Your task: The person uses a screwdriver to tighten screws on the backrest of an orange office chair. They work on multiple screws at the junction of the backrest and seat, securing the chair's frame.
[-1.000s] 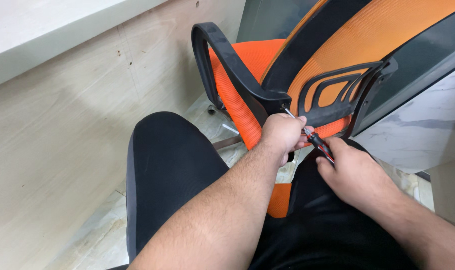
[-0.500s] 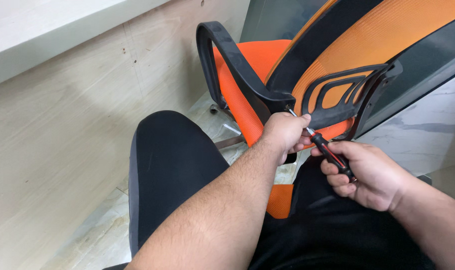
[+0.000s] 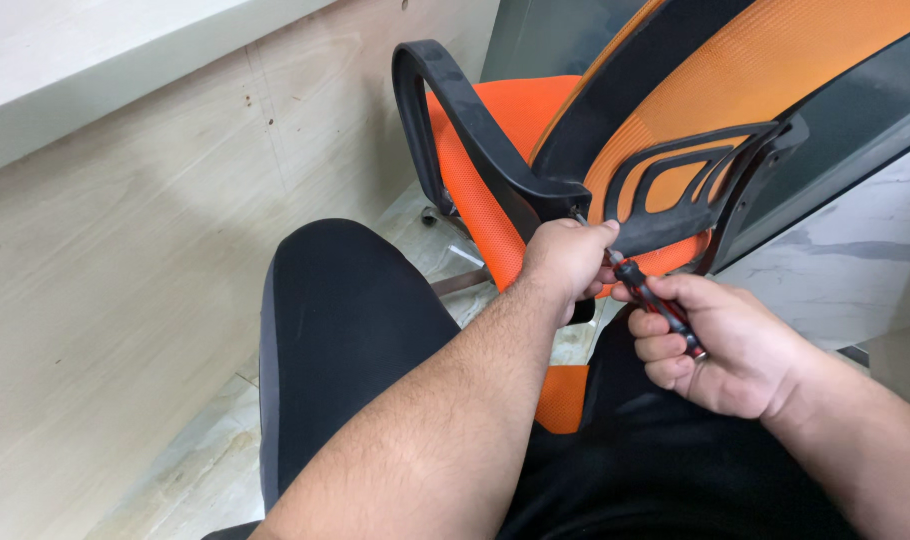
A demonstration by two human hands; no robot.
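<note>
Screwdriver (image 3: 657,305) in right hand (image 3: 720,345); tip hidden behind left hand (image 3: 567,258).

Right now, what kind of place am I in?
Probably an office or indoor workroom: an orange mesh office chair lies tipped beside a plywood panel on a marble-like tiled floor, while your right hand holds a screwdriver.

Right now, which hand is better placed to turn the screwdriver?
Probably the right hand: its fingers wrap the screwdriver handle. The left hand pinches the shaft near the armrest joint.
</note>
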